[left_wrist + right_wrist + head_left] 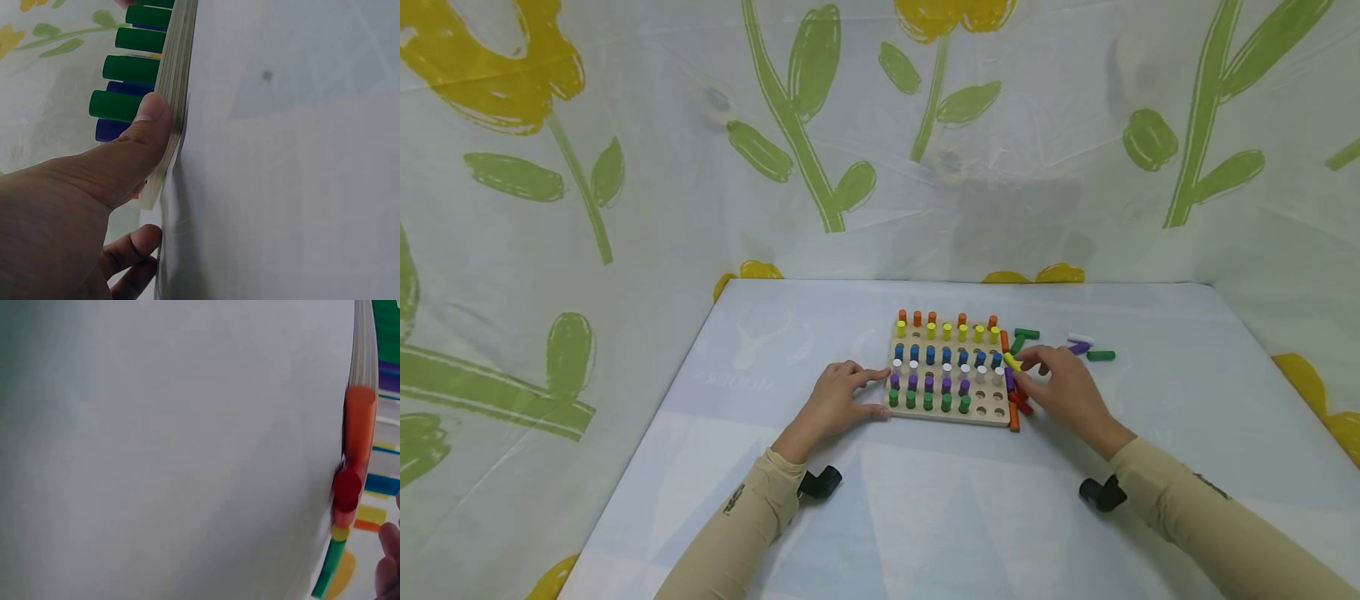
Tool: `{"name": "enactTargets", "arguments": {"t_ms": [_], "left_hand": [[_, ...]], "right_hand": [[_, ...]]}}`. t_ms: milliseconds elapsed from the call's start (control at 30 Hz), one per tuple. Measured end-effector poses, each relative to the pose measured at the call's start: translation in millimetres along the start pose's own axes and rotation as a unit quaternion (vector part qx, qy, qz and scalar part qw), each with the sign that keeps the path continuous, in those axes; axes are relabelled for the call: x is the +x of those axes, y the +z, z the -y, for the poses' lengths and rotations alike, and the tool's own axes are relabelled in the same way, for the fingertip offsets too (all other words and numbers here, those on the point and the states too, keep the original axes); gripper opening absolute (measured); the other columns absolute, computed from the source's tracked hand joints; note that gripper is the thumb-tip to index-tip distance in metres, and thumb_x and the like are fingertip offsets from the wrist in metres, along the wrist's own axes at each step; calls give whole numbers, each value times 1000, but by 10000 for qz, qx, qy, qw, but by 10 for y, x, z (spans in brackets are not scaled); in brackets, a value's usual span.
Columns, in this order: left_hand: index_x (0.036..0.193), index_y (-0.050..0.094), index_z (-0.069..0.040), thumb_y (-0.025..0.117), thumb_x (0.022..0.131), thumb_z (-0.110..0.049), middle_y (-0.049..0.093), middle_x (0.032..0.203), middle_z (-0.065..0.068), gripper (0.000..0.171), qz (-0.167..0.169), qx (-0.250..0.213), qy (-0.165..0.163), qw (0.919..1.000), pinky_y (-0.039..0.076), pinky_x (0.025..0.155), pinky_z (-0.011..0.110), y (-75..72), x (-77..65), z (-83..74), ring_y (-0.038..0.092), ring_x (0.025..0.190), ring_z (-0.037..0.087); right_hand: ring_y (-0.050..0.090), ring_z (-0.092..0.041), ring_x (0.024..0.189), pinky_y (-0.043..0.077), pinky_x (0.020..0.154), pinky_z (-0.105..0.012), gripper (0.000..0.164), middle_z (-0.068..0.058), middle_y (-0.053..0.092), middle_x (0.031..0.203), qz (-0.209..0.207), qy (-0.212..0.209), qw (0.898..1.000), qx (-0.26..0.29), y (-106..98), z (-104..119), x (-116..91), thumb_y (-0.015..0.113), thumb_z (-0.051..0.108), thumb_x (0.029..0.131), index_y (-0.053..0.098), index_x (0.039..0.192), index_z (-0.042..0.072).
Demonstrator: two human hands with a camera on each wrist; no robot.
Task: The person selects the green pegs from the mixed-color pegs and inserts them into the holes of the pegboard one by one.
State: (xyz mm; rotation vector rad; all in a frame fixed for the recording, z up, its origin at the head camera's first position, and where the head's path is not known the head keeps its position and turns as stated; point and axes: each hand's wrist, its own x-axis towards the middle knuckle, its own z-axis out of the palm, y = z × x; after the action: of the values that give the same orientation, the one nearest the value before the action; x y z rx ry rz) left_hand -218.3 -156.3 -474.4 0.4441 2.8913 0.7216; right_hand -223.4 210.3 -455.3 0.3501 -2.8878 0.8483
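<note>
A wooden pegboard (951, 415) holds rows of orange, yellow, blue, white, purple and green pegs; some holes are bare. At its near left corner, my left hand (837, 400) grips the edge. The left wrist view shows the thumb (150, 112) against the layered wood, beside the green pegs (115, 105). My right hand (1067, 387) hovers at the board's right side, thumb and index finger apart around the end of a loose yellow peg (1011, 362). Seen from the right wrist, its fingertips (390, 540) are raised above that peg (340, 533).
Loose orange (1014, 417), red (1022, 404) and purple pegs lie along the board's right edge. Beyond my right hand are a white peg (1081, 339), a purple peg (1078, 348) and a green peg (1101, 356). Two more green pegs (1027, 333) lie near the far right corner.
</note>
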Motion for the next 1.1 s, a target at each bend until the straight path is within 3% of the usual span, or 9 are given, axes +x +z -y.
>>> {"name": "enactTargets", "arguments": {"t_ms": [300,1100], "left_hand": [[146,57,-31,83,81,-49,54,107,-1,73,-28,-26,19,10000,39,97,43,-15,-8,-10,45,114,27],[146,57,-32,83,80,-51,54,108,-1,72,-20,-27,-34,10000,39,99,43,-13,-11,-25,45,115,26]], "right_hand": [[57,-34,103,53,82,-48,36,-18,67,114,31,250,9997,28,-51,-87,130,72,19,95,64,125,1],[51,-40,116,47,95,-57,56,-21,59,135,477,815,9952,-274,0,-163,365,69,21,96,50,146,4]]}}
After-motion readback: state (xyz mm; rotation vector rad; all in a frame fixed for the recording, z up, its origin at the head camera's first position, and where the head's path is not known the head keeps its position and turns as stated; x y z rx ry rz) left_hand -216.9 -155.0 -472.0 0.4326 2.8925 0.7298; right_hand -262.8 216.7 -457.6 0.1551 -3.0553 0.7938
